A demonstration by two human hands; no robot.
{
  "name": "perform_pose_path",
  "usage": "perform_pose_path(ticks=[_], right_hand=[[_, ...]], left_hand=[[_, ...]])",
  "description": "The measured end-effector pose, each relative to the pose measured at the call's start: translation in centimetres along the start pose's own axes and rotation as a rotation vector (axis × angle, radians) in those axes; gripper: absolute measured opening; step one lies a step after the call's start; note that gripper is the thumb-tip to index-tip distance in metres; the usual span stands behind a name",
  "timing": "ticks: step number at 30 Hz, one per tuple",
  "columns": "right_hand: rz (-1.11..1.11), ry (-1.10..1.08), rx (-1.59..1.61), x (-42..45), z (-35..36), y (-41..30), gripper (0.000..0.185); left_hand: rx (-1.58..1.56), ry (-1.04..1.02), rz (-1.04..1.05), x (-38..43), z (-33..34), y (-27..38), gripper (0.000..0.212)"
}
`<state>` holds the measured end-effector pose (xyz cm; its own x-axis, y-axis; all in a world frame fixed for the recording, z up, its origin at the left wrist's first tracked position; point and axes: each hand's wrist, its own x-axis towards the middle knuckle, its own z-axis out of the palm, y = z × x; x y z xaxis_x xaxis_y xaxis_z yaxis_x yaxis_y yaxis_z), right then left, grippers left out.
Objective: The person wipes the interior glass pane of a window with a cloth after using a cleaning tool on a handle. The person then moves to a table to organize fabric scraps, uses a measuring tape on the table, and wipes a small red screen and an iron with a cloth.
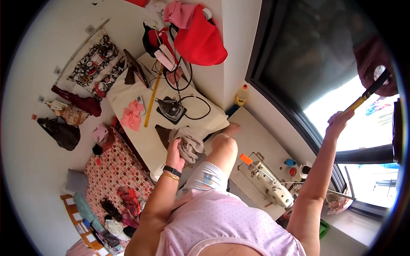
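Observation:
My left hand (176, 153), with a dark wristband and a gold bangle on the wrist, grips a bunched greyish-beige cloth (188, 144) above the near edge of the padded white table. Stretched out to the right, my right hand (340, 122) is closed around a yellow-and-black stick (362, 98) at the window opening. The black far end of the stick overlaps a dark maroon cloth (373, 67) beyond the window frame; whether they touch I cannot tell. One bare knee (223, 142) is bent in front of me, its foot on the sewing table (256, 131).
An iron (171, 108) with a looping cord rests on a dark pad on the padded table (141, 147). A sewing machine (269, 184) and thread spools (291, 162) stand right of my knee. A bottle (241, 96) is beside the black window frame (288, 118).

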<state>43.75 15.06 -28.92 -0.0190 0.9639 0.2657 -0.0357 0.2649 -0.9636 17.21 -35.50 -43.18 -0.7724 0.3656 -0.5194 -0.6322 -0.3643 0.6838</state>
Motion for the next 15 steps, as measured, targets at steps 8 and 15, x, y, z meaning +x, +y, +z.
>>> perform_pose_path(ticks=[8, 15], right_hand=[[0.185, -0.068, 0.083, -7.2, -0.3, 3.7, 0.063], [0.521, 0.038, 0.12, -14.7, -3.5, 3.6, 0.059]], left_hand=[[-0.047, -0.089, 0.357, -0.9, 10.4, 7.3, 0.037], [-0.14, 0.294, 1.768, -8.2, 22.8, 21.1, 0.02]])
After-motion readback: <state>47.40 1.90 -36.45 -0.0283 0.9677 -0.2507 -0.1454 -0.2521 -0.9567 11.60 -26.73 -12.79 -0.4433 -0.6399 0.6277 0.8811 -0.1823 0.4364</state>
